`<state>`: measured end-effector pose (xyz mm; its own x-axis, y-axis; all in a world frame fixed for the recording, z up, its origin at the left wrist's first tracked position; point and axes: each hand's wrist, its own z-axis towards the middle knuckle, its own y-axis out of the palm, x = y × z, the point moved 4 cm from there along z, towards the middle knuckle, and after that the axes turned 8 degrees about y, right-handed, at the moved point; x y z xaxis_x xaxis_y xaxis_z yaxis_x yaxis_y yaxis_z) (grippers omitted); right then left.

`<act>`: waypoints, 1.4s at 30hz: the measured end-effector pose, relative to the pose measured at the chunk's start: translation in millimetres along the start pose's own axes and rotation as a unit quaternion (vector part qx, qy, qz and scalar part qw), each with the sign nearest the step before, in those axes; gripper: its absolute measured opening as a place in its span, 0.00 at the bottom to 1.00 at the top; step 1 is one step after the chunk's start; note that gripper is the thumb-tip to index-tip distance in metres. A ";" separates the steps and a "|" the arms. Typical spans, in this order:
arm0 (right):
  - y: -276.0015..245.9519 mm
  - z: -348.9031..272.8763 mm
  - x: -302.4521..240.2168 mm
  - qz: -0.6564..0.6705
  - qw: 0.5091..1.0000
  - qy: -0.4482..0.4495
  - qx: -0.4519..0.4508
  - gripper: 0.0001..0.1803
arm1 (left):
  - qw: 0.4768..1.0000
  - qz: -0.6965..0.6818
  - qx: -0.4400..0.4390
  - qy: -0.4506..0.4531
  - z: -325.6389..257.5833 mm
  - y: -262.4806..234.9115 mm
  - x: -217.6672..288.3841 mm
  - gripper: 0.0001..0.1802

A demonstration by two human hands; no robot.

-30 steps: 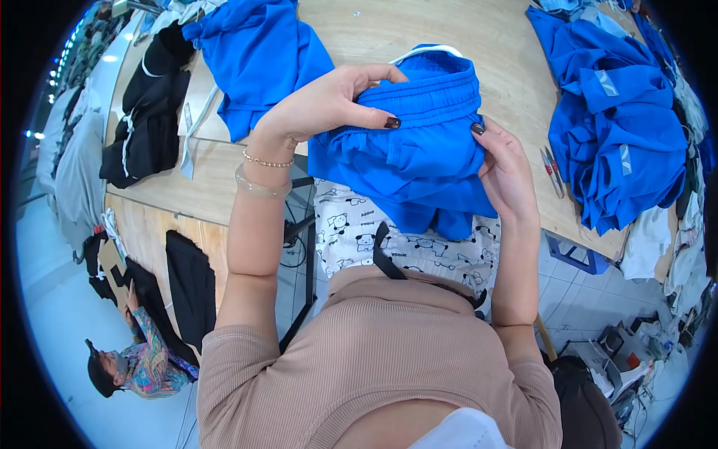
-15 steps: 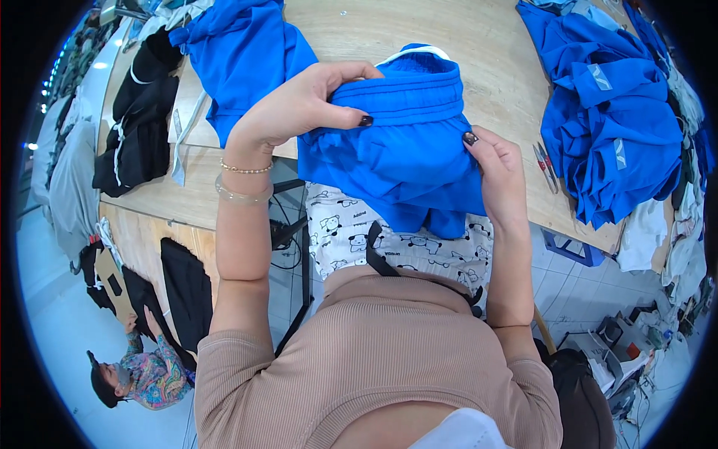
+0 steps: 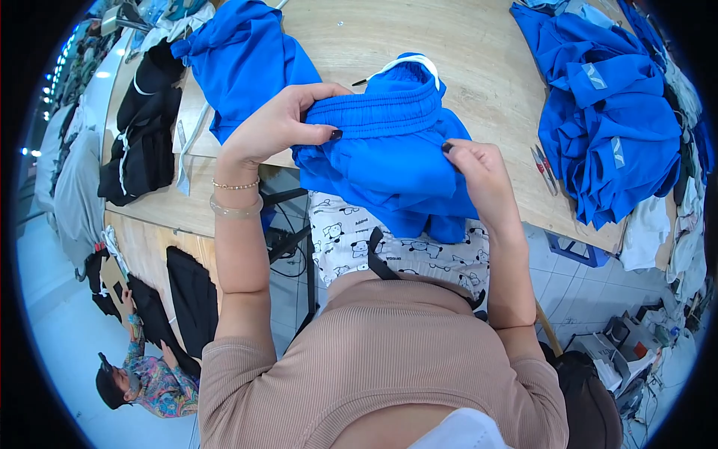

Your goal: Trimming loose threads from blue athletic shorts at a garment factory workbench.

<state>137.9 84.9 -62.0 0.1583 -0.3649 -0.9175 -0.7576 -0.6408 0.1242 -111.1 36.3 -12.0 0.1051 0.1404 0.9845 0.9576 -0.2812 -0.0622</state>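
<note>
Bright, even overhead light, cool white; a row of lamps glints at far left. Soft shadows only, under the pale wooden desk (image 3: 486,67). No glare. Centre sharp: ribbing on the blue elastic-waist fabric shorts (image 3: 389,142) reads clearly. Strong fisheye bend and black vignette at rim; edges slightly soft, colour-fringed.

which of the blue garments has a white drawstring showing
The blue shorts held in both hands: a white drawstring loops above the gathered waistband. The blue pile on the right and blue garment at upper left show none.

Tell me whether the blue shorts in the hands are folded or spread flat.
Neither: bunched. The blue shorts hang crumpled between left hand and right hand.
</note>
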 end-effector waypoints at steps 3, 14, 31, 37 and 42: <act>5.2 2.0 -0.4 -0.040 0.999 0.004 -0.020 0.15 | 1.000 -0.002 -0.010 -0.022 -0.3 -1.0 -2.8 0.26; 25.1 31.1 -13.1 0.160 0.984 -0.041 0.071 0.07 | 1.000 -0.017 -0.002 -0.021 -5.0 -2.9 3.8 0.26; -110.3 -50.2 23.4 -0.547 0.719 -0.006 0.428 0.17 | 0.997 0.022 0.050 0.050 7.7 2.2 15.5 0.32; -134.9 -57.9 58.3 -0.581 0.665 0.051 0.467 0.17 | 0.998 0.010 0.016 0.063 14.2 12.3 27.7 0.32; -158.3 -47.1 70.0 -0.462 0.771 0.107 0.426 0.07 | 0.996 0.004 0.032 0.088 14.9 19.2 37.5 0.32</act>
<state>298.7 129.0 -128.1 0.9108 -0.1797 -0.3717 -0.3860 -0.0516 -0.9211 -84.8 50.3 21.2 0.0696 -0.0318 0.9971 0.9727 -0.2198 -0.0749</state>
